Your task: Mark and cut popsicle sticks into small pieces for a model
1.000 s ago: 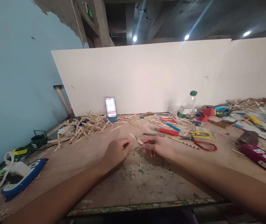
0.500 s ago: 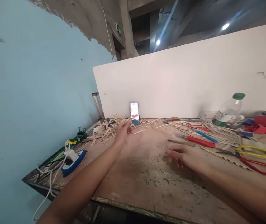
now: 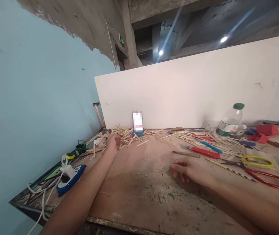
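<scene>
Wooden craft sticks, pale and thin, lie in a loose scattered heap (image 3: pixel 120 134) at the far left of the worn brown plywood worktable (image 3: pixel 139 182), close to the white partition board (image 3: pixel 193 91) that stands along its back edge. The left hand (image 3: pixel 113 141) is stretched out to the near edge of this heap, fingers curled down onto the sticks; whether it grips any stick cannot be told from this view. The right hand (image 3: pixel 189 169) rests palm down on the bare table surface, fingers loosely extended and holding nothing, well apart from the heap.

Beyond the right hand lies a slim grey metal tool (image 3: pixel 186 154), and just past it a red-handled utility knife (image 3: pixel 204 152) and a blue-handled tool (image 3: pixel 209 146). To the right lie a striped pencil (image 3: pixel 232 167) and a pair of scissors with one yellow and one red handle loop (image 3: pixel 264 169). A clear plastic bottle with a green cap (image 3: pixel 230 120) stands near the partition, among further scattered sticks. A small upright phone (image 3: pixel 137 123), its screen blurred, leans against the board behind the heap. At the table's left edge sit a blue and white device with a white cable (image 3: pixel 68 174) and a dark green tape dispenser (image 3: pixel 80 148).
</scene>
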